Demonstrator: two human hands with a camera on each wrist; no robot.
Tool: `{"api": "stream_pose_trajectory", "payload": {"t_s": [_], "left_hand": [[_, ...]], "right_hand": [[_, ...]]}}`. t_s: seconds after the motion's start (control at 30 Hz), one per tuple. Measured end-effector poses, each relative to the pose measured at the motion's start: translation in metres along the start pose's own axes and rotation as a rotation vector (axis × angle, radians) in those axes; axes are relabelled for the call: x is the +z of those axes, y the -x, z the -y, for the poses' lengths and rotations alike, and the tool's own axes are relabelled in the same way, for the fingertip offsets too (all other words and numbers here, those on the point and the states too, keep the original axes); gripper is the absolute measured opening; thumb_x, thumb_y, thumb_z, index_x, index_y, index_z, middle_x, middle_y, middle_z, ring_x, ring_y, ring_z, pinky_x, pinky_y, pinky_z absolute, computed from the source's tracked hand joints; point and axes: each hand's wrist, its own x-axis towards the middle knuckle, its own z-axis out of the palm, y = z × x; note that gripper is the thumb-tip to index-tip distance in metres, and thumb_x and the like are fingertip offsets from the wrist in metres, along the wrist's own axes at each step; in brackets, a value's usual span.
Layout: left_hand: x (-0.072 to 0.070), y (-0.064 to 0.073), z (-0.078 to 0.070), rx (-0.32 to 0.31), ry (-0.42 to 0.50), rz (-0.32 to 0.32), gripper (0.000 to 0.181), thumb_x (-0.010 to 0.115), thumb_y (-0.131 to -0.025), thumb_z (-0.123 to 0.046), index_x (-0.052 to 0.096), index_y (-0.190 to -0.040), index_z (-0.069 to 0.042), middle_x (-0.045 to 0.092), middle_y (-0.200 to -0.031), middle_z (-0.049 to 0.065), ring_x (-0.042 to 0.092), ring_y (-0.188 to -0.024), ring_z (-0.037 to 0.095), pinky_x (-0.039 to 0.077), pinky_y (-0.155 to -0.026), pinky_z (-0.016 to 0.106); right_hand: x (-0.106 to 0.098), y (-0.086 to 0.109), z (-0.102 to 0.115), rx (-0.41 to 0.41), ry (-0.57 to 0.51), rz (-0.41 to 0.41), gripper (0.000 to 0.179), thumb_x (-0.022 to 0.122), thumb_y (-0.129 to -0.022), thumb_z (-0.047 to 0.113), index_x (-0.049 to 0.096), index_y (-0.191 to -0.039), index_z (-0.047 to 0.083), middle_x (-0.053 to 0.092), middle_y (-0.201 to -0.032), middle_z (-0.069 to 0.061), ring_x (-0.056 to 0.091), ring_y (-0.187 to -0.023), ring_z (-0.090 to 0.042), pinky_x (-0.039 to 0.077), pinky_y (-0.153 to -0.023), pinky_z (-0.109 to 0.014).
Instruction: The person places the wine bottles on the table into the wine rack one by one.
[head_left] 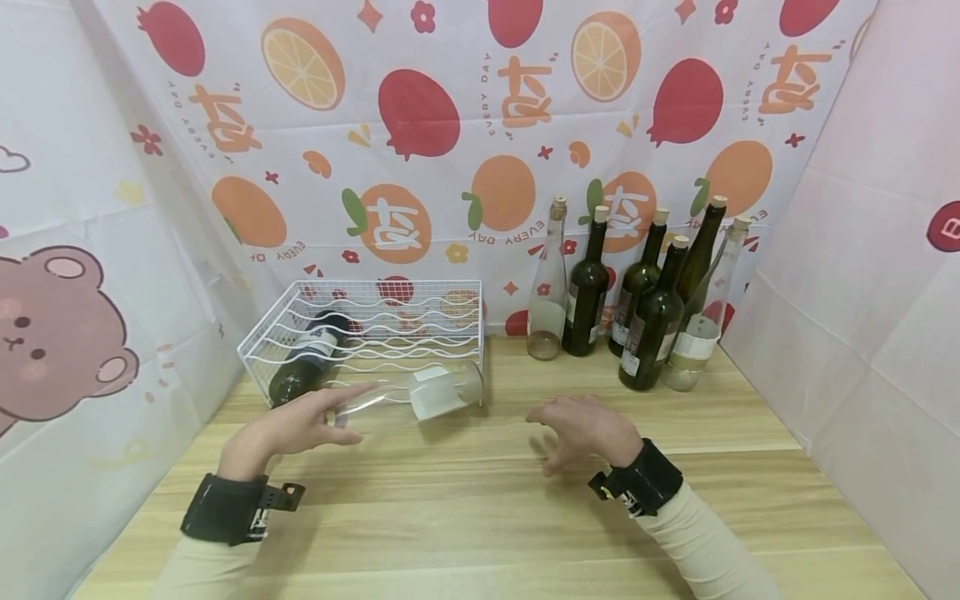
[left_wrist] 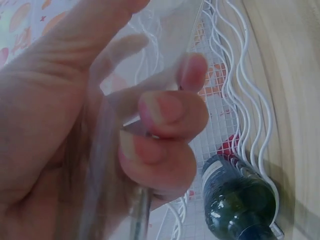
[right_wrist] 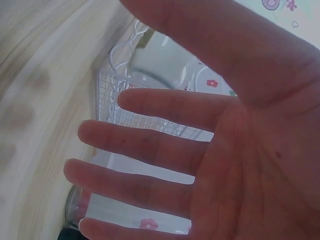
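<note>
My left hand holds a clear glass bottle by its neck, the fingers curled round the glass. The bottle lies roughly level in the air, its base to the right, in front of the white wire rack. A pale label wraps its body. In the rack's left part lies a dark wine bottle, also seen low in the left wrist view. My right hand hovers above the table with its fingers spread, holding nothing, and the right wrist view shows its bare palm.
At the back right stand several corked bottles, among them a clear bottle, a dark green bottle and another clear bottle with a pale label. Fruit-printed cloth hangs behind the wooden table; cloth also bounds both sides.
</note>
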Motion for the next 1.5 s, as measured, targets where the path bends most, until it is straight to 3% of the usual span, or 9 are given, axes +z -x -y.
{"api": "stream_pose_trajectory", "payload": {"t_s": [0.53,0.83,1.2,1.5], "left_hand": [[0.016,-0.012,0.01,-0.049,-0.035,-0.103,0.079,0.074,-0.095,-0.03,0.035,-0.159,-0.003,0.052,-0.078,-0.002,0.046,-0.067,0.007,0.042,-0.063,0.024],[0.02,-0.015,0.016,-0.082,-0.105,-0.17,0.079,0.074,-0.096,-0.027,0.034,-0.157,0.003,0.055,-0.075,-0.003,0.045,-0.065,0.004,0.043,-0.064,0.026],[0.024,-0.016,0.021,-0.114,-0.074,-0.172,0.079,0.072,-0.097,-0.026,0.031,-0.157,0.005,0.056,-0.075,-0.001,0.048,-0.066,0.006,0.044,-0.065,0.026],[0.025,-0.018,0.018,-0.158,-0.014,-0.134,0.081,0.069,-0.099,-0.029,0.026,-0.16,0.004,0.059,-0.077,0.001,0.051,-0.068,0.011,0.044,-0.065,0.028]], "right_hand": [[0.0,-0.002,-0.003,0.032,-0.033,0.011,0.085,0.092,-0.073,0.043,0.058,-0.145,0.015,0.066,-0.141,-0.006,0.061,-0.128,-0.03,0.046,-0.111,-0.057],[-0.002,-0.002,-0.003,0.051,-0.043,0.021,0.086,0.093,-0.073,0.041,0.058,-0.146,0.013,0.067,-0.139,-0.009,0.063,-0.126,-0.031,0.049,-0.106,-0.055],[-0.002,-0.001,-0.005,0.044,-0.056,0.019,0.084,0.092,-0.074,0.041,0.059,-0.145,0.012,0.068,-0.138,-0.009,0.063,-0.125,-0.03,0.051,-0.106,-0.051],[-0.004,-0.001,-0.005,0.048,-0.058,0.03,0.081,0.092,-0.076,0.04,0.059,-0.145,0.012,0.069,-0.136,-0.009,0.065,-0.12,-0.029,0.051,-0.105,-0.053]]}}
